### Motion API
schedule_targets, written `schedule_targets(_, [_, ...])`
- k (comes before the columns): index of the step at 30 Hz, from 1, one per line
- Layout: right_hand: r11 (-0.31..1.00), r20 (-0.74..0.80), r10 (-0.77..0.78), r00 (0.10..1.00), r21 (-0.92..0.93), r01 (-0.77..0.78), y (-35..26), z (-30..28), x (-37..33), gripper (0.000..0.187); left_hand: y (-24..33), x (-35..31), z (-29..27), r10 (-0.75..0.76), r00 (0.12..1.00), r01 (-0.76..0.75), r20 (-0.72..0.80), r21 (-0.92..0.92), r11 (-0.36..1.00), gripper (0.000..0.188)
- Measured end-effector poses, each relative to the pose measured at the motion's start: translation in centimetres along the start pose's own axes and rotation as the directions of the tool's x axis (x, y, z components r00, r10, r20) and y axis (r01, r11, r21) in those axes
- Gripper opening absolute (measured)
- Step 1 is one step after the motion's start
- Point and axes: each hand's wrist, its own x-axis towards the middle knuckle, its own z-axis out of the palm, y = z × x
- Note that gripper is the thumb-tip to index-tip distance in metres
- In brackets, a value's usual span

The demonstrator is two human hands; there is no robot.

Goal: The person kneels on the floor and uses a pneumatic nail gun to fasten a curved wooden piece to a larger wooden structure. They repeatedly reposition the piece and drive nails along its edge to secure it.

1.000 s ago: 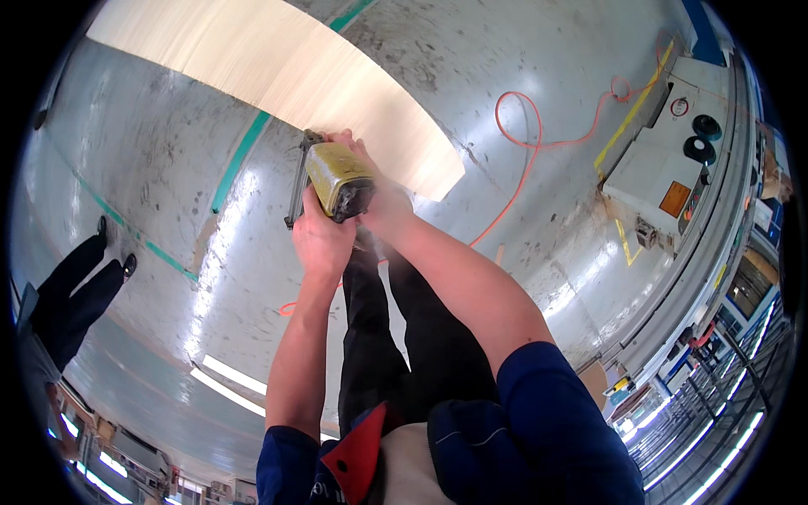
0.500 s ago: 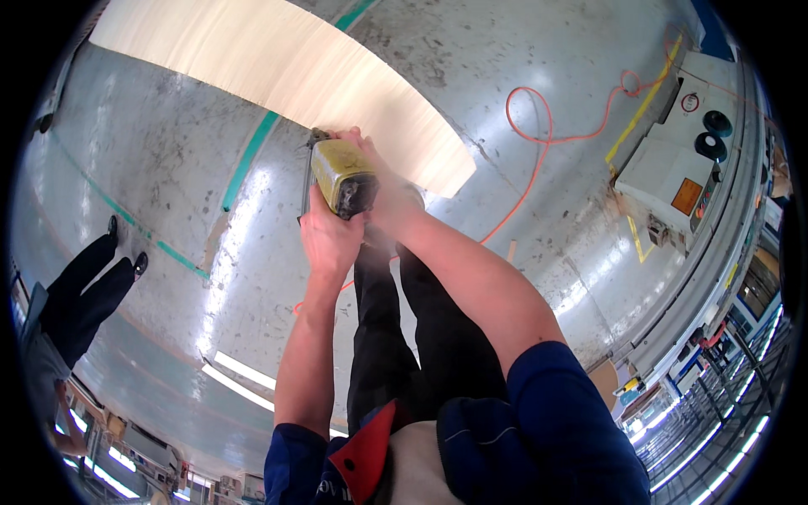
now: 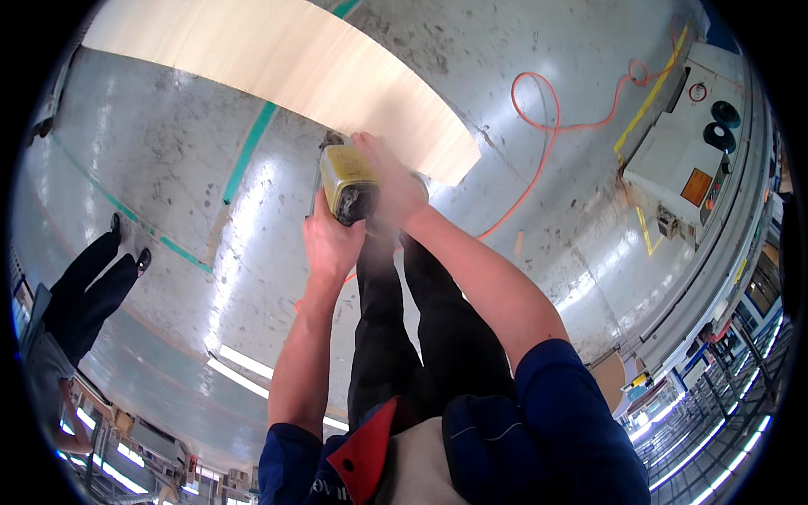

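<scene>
My left hand point(image 3: 333, 241) is wrapped around the near, lower part of a boxy yellow-and-black power tool point(image 3: 350, 178), which looks like a nail gun. The grip itself is hidden beneath the tool's body. My right hand point(image 3: 392, 178) lies close along the tool's right side, fingers stretched forward to the near edge of a pale wood-grain panel point(image 3: 286, 59). That hand is partly smeared, and whether it presses on the panel I cannot tell. The panel is long, with a curved far edge, and its narrow end lies ahead of my right hand.
An orange hose point(image 3: 551, 143) loops over the grey floor point(image 3: 471, 50) at right and passes behind my right arm. A white machine point(image 3: 673, 160) with black knobs stands far right, beside yellow floor tape point(image 3: 644, 105). Another person's dark trouser legs point(image 3: 88, 286) show at left.
The whole view has shifted slightly. The tool and my hands sit a little nearer to me relative to the panel's edge. My right fingers look straighter. My left hand keeps hold of the tool.
</scene>
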Motion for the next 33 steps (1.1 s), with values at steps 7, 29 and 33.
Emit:
schedule_targets(7, [0.945,-0.051,0.139,0.989,0.306,-0.117,-1.7,1.4,0.8,0.072,-0.5,0.4,-0.1,0.034,0.999,-0.034,0.026,-0.001,0.999,0.045])
schedule_targets(29, [0.985,-0.093,0.147,0.985,0.105,-0.138,-1.0,2.7,1.5,0.048,2.0,0.4,0.4,-0.018,0.997,0.013,0.076,0.062,0.998,0.040])
schedule_targets(33, [0.972,-0.110,0.153,0.982,0.198,-0.129,-1.1,2.4,2.0,0.044,2.2,0.4,0.4,-0.047,0.995,0.040,0.093,0.071,0.997,0.043])
